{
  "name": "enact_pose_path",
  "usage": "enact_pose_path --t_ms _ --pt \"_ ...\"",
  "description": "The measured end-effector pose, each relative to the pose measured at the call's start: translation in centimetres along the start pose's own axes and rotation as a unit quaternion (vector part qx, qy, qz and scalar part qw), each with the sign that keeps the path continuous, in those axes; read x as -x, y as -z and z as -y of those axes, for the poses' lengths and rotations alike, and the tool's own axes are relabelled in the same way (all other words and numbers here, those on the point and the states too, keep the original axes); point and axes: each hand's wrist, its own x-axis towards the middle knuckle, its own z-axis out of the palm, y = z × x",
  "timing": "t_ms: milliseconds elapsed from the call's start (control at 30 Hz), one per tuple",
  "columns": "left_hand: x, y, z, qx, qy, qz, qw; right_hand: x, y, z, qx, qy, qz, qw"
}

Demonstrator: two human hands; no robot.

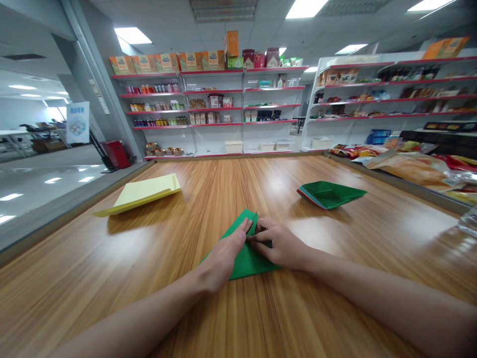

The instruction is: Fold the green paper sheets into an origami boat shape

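Note:
A folded sheet of green paper (pixel 250 263) lies on the wooden table in front of me. My left hand (pixel 225 254) rests flat across its left part, fingers stretched out and pressing it down. From the right, my right hand (pixel 282 242) has its fingers bent and pinched at the paper's upper right side, close to the left fingertips. The exact fold under the fingers is hidden. To the right sits a nested stack of folded paper boats (pixel 330 194), green on top with blue and red edges below. Pale yellow paper (pixel 147 193), its edge folded up, lies at left.
The wooden tabletop (pixel 156 278) has a raised rim. Packaged snacks (pixel 413 166) lie beyond its right edge, and a clear plastic item (pixel 468 221) is near that side. Stocked shelves (pixel 214 107) stand behind the table. A red box (pixel 116 153) is on the floor at left.

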Motion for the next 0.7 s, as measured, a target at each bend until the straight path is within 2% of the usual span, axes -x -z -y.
enact_pose_path --t_ms 133,233,333,433,500,567,633,700 --pt "0.4 -0.1 -1.2 -0.108 0.018 0.057 0.992 -0.3 -0.2 -1.0 -0.006 -0.142 -0.091 0.986" --pt "0.5 -0.3 -2.1 -0.191 0.016 0.104 0.976 -0.4 -0.3 -1.8 -0.019 -0.203 -0.145 0.968" --pt "0.4 -0.5 -2.5 -0.268 0.005 0.149 0.952 -0.4 0.0 -1.9 0.004 -0.195 -0.194 0.961" --pt "0.5 -0.8 -2.1 -0.324 -0.024 0.169 0.930 -0.4 0.4 -1.2 0.037 -0.120 -0.235 0.964" --pt "0.6 -0.9 -1.6 -0.339 -0.052 0.167 0.924 -0.2 0.6 -0.6 0.038 -0.050 -0.178 0.982" --pt "0.8 -0.9 -1.4 -0.342 -0.073 0.160 0.923 0.0 0.7 -0.1 0.031 0.009 -0.044 0.999" --pt "0.9 -1.0 -1.3 -0.343 -0.084 0.154 0.923 0.1 0.6 0.2 0.031 0.028 0.076 0.996" --pt "1.0 -1.0 -1.4 -0.349 -0.087 0.158 0.920 0.2 0.6 0.2 0.038 0.015 0.134 0.990"
